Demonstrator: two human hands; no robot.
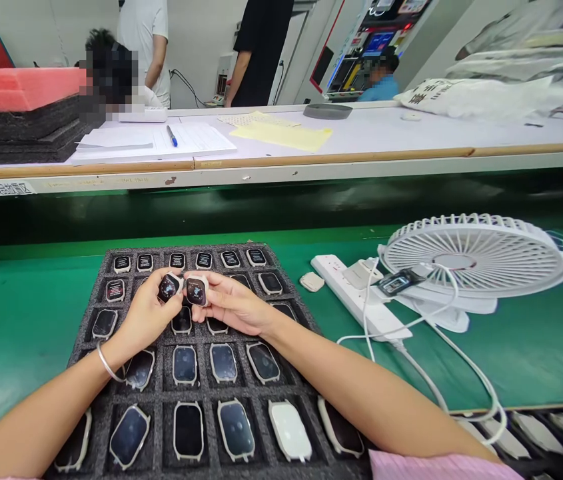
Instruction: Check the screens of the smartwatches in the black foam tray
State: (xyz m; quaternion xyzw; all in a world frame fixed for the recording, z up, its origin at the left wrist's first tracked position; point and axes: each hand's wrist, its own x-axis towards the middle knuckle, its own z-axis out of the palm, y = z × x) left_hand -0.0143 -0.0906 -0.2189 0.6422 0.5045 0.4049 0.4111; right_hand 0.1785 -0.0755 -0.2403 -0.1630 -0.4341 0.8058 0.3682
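A black foam tray (111, 400) with rows of pockets lies on the green bench and holds several smartwatch bodies, some with lit screens at the far row. My left hand (144, 320), with a silver bangle on its wrist, is closed round one watch body (168, 287) with a lit screen. My right hand (234, 305) pinches a second lit watch body (196, 291) right beside the first. Both are held just above the tray's middle rows, their screens facing me. One watch in the near row (290, 430) lies white back up.
A white table fan (476, 257) lies flat at the right, beside a white power strip (358, 297) with cables and a small plugged device (395, 283). Another tray of watches (536, 433) sits at the lower right. A raised shelf carries papers, foam stacks, a pen; people stand behind.
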